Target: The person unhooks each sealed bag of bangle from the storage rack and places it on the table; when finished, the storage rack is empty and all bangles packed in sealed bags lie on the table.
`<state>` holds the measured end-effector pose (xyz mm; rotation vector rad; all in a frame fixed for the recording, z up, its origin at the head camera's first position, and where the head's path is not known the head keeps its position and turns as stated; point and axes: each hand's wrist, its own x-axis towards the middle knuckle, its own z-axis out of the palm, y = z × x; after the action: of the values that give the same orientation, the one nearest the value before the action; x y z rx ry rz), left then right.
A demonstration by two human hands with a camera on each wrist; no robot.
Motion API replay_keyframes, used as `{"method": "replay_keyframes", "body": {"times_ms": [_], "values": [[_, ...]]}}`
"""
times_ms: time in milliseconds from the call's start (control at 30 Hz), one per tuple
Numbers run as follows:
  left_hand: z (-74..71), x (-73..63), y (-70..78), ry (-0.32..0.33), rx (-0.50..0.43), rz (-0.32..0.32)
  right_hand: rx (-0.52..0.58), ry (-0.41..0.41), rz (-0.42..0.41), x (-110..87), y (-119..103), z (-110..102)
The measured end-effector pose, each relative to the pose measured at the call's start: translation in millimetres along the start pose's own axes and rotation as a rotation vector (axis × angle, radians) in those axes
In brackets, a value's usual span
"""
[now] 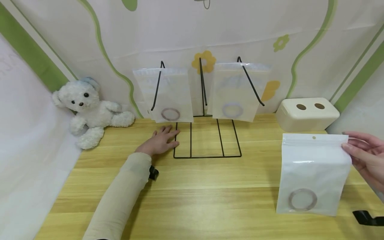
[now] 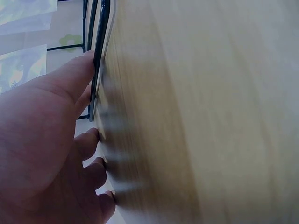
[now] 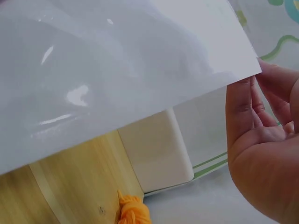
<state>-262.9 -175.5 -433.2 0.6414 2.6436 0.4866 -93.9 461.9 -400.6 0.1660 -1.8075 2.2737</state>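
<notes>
A white zip bag [image 1: 315, 173] with a ring shape showing through it hangs at the right in the head view. My right hand [image 1: 367, 156] pinches its upper right corner between thumb and fingers; the same bag [image 3: 117, 70] fills much of the right wrist view. On the table stands a black wire rack [image 1: 207, 157] with upright hooks. My left hand [image 1: 160, 140] lies spread at the left side of its base, with thumb and finger touching the wire [image 2: 99, 60]. Similar bags hang on the rack's left hook [image 1: 171, 93] and right hook [image 1: 237, 90].
A white teddy bear [image 1: 93, 110] sits at the back left of the wooden table [image 1: 210, 200]. Behind the held bag is a cream box [image 1: 306, 115] with two round holes. An orange object [image 3: 133, 210] shows in the right wrist view. A patterned curtain [image 1: 240, 26] backs the table.
</notes>
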Motion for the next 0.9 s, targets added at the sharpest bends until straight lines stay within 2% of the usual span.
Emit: {"method": "replay_keyframes", "body": {"times_ms": [167, 400, 467, 633, 800, 900], "values": [[0.6, 0.0, 0.0, -0.001, -0.001, -0.004, -0.107, -0.001, 0.040, 8.5, -1, -6], [0.9, 0.0, -0.6, 0.000, -0.005, -0.006, -0.201, 0.008, 0.123, 16.1, 5, -17], [0.6, -0.3, -0.7, -0.002, -0.007, -0.008, -0.300, 0.014, 0.165, 18.5, 7, -19], [0.8, -0.2, -1.1, -0.001, -0.009, -0.010, -0.635, 0.021, 0.283, 23.3, 13, -25], [0.7, 0.5, -2.4, -0.001, -0.033, -0.002, -0.790, 0.017, 0.282, 26.5, 22, -31], [2.4, 2.6, -7.1, 0.007, -0.057, 0.013, -0.939, 0.031, 0.302, 29.4, 25, -31]]}}
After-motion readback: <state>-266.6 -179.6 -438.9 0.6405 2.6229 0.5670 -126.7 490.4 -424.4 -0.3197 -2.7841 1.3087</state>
